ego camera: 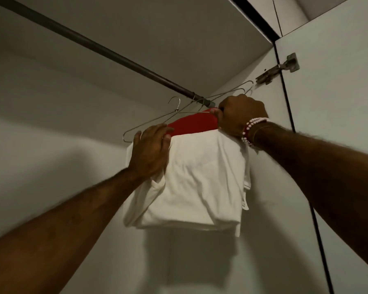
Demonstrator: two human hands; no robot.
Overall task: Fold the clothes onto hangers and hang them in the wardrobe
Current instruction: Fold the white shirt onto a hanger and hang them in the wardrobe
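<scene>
White garment (196,183) folded, creased, draped over wire hanger (149,122); label showing.

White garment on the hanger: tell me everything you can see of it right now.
The white garment is soft, cotton-looking cloth, folded in layers and draped over a wire hanger, creased, with a small label at its right edge. A red garment shows behind its top. The left hand holds its upper left corner; the right hand grips the hanger at its upper right, just below the wardrobe rail.
</scene>
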